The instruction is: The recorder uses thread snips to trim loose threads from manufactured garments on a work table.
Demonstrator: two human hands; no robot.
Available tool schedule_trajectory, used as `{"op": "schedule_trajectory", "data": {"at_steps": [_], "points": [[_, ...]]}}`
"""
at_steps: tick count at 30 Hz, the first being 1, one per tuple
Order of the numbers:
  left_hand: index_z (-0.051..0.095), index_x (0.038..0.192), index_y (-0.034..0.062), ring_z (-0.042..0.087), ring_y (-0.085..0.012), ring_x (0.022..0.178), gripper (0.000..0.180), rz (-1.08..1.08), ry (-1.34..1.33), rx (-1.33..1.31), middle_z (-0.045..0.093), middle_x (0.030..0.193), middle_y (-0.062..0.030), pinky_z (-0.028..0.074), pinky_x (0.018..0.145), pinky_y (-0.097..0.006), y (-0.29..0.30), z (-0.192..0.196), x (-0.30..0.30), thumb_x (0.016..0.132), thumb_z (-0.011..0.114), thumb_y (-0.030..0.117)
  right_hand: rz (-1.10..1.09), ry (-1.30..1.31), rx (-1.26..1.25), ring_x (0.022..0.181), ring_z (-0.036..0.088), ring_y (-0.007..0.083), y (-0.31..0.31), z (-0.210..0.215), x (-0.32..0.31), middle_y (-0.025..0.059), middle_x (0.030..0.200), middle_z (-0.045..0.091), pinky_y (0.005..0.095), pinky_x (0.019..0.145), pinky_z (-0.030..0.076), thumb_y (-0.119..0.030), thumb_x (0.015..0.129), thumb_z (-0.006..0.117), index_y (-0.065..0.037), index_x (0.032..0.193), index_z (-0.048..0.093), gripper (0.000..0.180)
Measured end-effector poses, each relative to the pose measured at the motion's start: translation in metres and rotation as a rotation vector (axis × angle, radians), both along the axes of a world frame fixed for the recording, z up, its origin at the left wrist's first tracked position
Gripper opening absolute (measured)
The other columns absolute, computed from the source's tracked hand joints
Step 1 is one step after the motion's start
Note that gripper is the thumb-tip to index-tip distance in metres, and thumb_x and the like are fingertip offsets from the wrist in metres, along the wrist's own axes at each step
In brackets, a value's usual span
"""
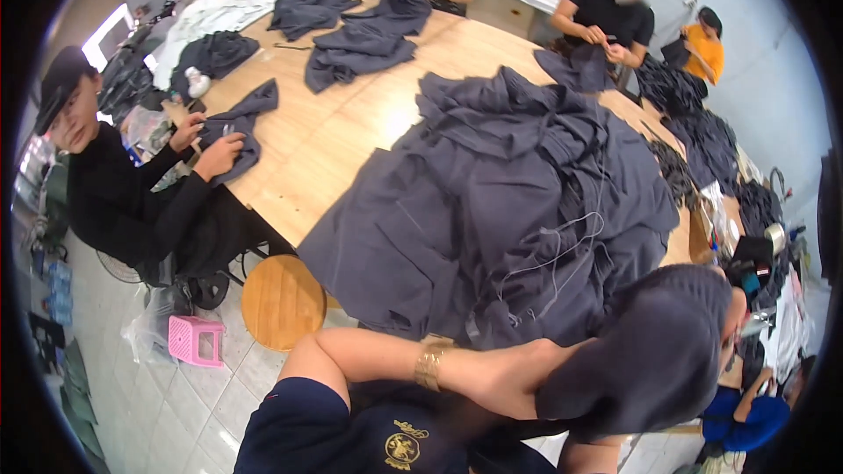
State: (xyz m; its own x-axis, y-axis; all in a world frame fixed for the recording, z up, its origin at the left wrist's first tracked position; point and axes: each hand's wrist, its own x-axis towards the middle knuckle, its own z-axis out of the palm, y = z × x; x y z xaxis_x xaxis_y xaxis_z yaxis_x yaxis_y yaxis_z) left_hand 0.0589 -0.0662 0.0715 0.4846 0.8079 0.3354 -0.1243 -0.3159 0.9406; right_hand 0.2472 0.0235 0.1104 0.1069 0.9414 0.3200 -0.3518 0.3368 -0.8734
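My left hand (514, 377) grips a bunched dark garment (650, 351) at the lower right of the frame, my right hand is hidden under it so its grip is unclear, and the big dark pile (492, 202) at centre looks largely unworked.

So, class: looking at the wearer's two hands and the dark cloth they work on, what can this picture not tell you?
Head view only:
- Left hand: fingers tucked under the dark garment, so its grip is hidden.
- Right hand: not visible; the garment and the lower edge cover it.
- Loose threads on the cloth pile: too thin to trace their ends.
- Far table edge: bent by the fisheye.
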Motion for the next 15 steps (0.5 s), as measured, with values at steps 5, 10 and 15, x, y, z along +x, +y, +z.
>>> {"op": "schedule_trajectory", "data": {"at_steps": [5,10,15], "points": [[0.058,0.097,-0.0039,0.058,-0.0161,0.083,0.042,0.198,0.303,-0.198,0.063,0.090,-0.0141,0.047,0.074,-0.032,0.021,0.058,-0.104,0.068,0.072,0.023,0.262,0.160,0.048,0.094,0.058,0.0230,0.022,0.011,-0.018,0.0152,0.097,0.055,0.0334,0.061,0.056,-0.005,0.089,0.052,-0.003,0.084,0.048,0.006],[0.064,0.094,0.0006,0.060,-0.0285,0.092,0.044,1.112,1.054,0.376,0.062,0.096,-0.0206,0.047,0.080,-0.036,0.092,0.122,-0.230,0.063,0.067,0.032,0.260,0.011,-0.055,0.076,0.062,0.0231,0.035,-0.038,0.029,0.0157,0.090,0.057,0.0334,0.064,0.056,-0.004,0.089,0.052,-0.003,0.077,0.047,0.013],[0.039,0.127,0.0022,0.049,-0.0375,0.103,0.073,1.763,1.265,0.558,0.053,0.108,-0.0226,0.040,0.090,-0.043,0.124,0.140,-0.237,0.067,0.076,0.019,0.075,-0.143,-0.137,0.070,0.060,0.0179,0.024,-0.091,0.051,0.0108,0.080,0.059,0.0287,0.058,0.051,-0.007,0.088,0.057,-0.003,0.085,0.053,0.006]]}}
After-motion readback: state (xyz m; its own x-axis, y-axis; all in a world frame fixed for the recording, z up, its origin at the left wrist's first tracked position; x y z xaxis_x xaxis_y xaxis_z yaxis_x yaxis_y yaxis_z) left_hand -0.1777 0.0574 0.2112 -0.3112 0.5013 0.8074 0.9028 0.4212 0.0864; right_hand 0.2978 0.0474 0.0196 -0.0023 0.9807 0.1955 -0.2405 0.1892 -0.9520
